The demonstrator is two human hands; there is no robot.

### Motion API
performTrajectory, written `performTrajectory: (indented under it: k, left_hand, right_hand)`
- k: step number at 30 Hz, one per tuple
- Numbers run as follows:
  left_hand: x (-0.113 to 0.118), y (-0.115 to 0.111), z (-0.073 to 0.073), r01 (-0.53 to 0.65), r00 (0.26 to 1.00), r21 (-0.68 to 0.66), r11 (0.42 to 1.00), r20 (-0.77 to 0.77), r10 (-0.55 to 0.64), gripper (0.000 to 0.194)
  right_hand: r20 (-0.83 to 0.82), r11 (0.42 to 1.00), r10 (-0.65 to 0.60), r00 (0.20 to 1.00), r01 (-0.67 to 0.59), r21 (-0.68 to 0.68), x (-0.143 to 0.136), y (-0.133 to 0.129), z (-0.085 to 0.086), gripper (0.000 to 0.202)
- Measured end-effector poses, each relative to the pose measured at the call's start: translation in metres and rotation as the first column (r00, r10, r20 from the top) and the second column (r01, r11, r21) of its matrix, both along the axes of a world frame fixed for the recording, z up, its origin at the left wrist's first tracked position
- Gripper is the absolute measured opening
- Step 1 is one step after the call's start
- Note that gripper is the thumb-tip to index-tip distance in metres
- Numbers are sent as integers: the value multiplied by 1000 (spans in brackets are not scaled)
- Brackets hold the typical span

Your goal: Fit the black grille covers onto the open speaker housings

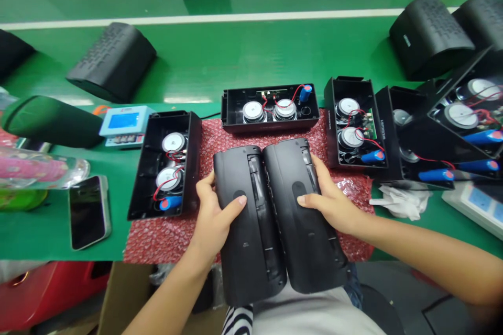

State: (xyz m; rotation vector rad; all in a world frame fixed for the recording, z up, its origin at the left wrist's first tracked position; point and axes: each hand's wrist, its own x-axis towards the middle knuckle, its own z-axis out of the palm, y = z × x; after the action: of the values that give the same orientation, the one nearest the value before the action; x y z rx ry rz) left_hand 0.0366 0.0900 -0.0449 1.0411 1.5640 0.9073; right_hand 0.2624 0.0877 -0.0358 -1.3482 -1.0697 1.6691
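Two black speaker housings are held side by side over the near edge of the red bubble wrap (165, 241). My left hand (218, 209) grips the left housing (239, 241), thumb on its face, fingers partly hidden at its outer side. Around the right housing (306, 235) my right hand (330, 201) is closed, its thumb beside an oval recess. Just beyond them lies an open black speaker box (271, 121) with two round drivers, red wires and a blue cylinder. Similar open boxes stand to the left (190, 162) and right (332, 141).
More open boxes (393, 152) crowd the right, near a crumpled white tissue (408, 201). Closed black speakers (113, 63) stand farther back. At left are a phone (88, 212), a light blue box (126, 120) and a clear bottle (43, 168).
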Motion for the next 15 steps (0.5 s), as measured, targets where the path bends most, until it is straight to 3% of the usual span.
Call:
performTrajectory:
  k: [6,11,15]
  left_hand:
    - [-1,0,0,-6,1000,12,1000,-10,6,73]
    - [-2,1,-1,11,999,-4,1000,-43,-11,97]
    - [-1,1,1,21,999,-29,999,-38,-22,99]
  right_hand:
    - [40,997,-43,998,45,-56,-1,0,-3,97]
    - [101,994,-105,989,106,-12,-6,4,-6,81]
    - [221,999,-35,975,35,3,-8,7,-1,78]
